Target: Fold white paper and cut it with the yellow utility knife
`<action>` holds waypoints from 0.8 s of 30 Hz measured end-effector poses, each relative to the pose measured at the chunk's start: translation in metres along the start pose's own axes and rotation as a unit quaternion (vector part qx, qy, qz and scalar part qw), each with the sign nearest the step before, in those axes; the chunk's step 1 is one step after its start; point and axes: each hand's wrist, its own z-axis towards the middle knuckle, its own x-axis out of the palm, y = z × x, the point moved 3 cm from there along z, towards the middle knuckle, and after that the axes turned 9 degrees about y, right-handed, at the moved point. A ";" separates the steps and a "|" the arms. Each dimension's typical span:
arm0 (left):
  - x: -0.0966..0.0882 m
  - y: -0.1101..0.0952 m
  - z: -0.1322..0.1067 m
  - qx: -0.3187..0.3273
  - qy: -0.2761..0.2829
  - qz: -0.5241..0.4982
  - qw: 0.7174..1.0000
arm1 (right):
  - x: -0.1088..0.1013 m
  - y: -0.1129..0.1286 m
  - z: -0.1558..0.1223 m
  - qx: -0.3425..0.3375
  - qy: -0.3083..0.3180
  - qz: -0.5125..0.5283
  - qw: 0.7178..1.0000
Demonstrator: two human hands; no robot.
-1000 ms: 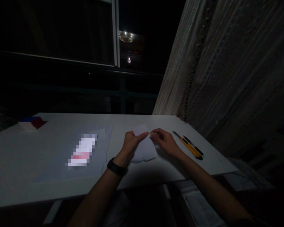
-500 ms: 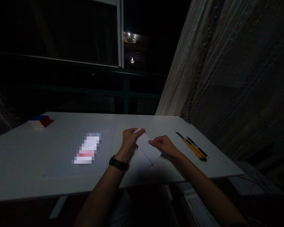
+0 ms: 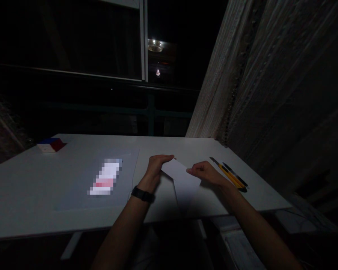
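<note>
A folded sheet of white paper (image 3: 181, 174) is held up over the front middle of the table, one part hanging down toward the table edge. My left hand (image 3: 157, 165), with a dark watch on its wrist, is closed on the paper's upper left, thumb along the top. My right hand (image 3: 204, 171) pinches the paper's right edge between thumb and fingers. Right of that hand lie a yellow utility knife (image 3: 232, 177) and a dark pen (image 3: 234, 173), side by side on the table.
On the white table (image 3: 81, 221), a bright phone-shaped, pixelated item (image 3: 106, 176) lies on a pale sheet (image 3: 73, 197) at left. A blue, red and white cube (image 3: 51, 145) stands at the far left corner. A curtain (image 3: 214, 93) hangs behind the right side.
The paper has turned between my hands, its lower flap now hanging further right. My right hand has shifted slightly right, away from my left.
</note>
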 end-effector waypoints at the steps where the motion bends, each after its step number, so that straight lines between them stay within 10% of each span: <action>1: -0.001 0.000 0.001 -0.001 -0.004 -0.011 1.000 | 0.000 0.001 0.000 -0.003 0.003 0.001 1.000; 7: -0.018 -0.018 0.004 0.060 -0.090 -0.059 0.992 | -0.003 -0.003 -0.004 -0.010 0.073 -0.002 0.997; 10: -0.005 -0.027 -0.001 0.065 0.069 0.163 0.982 | 0.000 -0.006 -0.004 -0.005 0.138 -0.021 0.990; 14: 0.018 -0.017 -0.013 0.003 0.297 0.363 0.883 | 0.005 -0.003 0.003 -0.003 0.198 -0.046 0.979; 24: 0.000 -0.010 -0.013 -0.064 0.310 0.333 0.888 | -0.010 -0.007 -0.005 0.012 0.162 -0.047 0.986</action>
